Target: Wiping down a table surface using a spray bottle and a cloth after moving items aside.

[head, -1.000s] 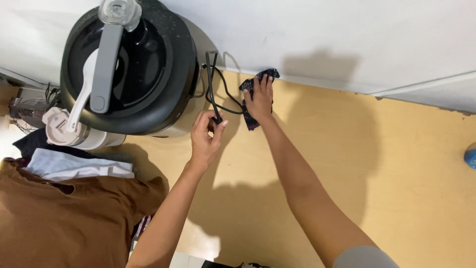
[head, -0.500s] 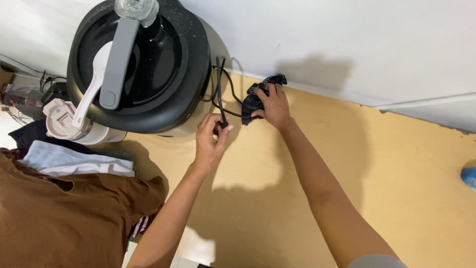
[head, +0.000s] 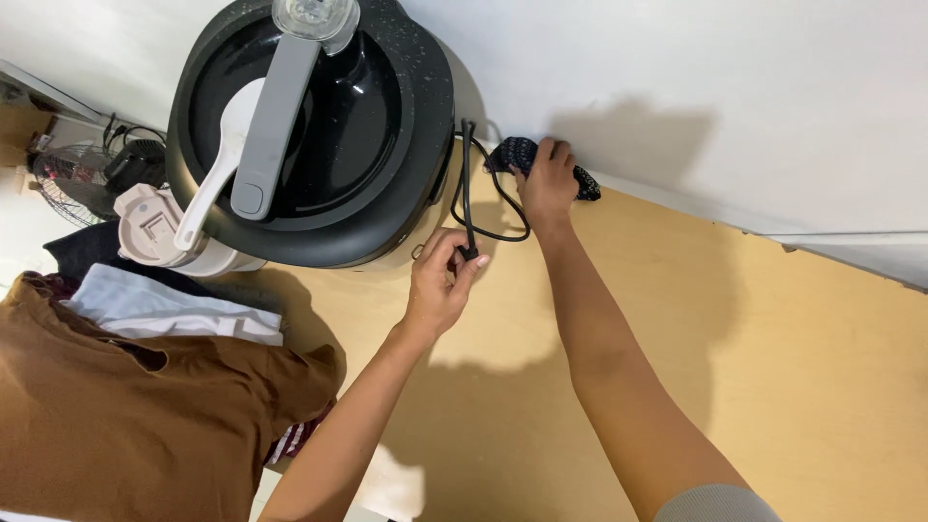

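Note:
My left hand point(head: 438, 282) pinches the black power cord point(head: 467, 184) near its lower end and holds it up off the wooden surface point(head: 677, 319). The cord loops back to a large black cooker point(head: 319, 145) with a grey handle and a white rice paddle on its lid. My right hand point(head: 547, 181) presses a dark patterned cloth point(head: 517, 153) onto the wooden surface where it meets the white wall point(head: 677, 87). The cloth lies just right of the cord, partly under my fingers.
A small white appliance point(head: 155, 227) stands left of the cooker. Folded white and dark clothes point(head: 164, 304) and a brown garment point(head: 126, 416) lie at the lower left. A small fan point(head: 68, 174) and cables sit at the far left edge.
My right hand has slid the cloth from the open wood back up against the wall. My left hand keeps its hold on the cord. The camera view has shifted, moving everything right.

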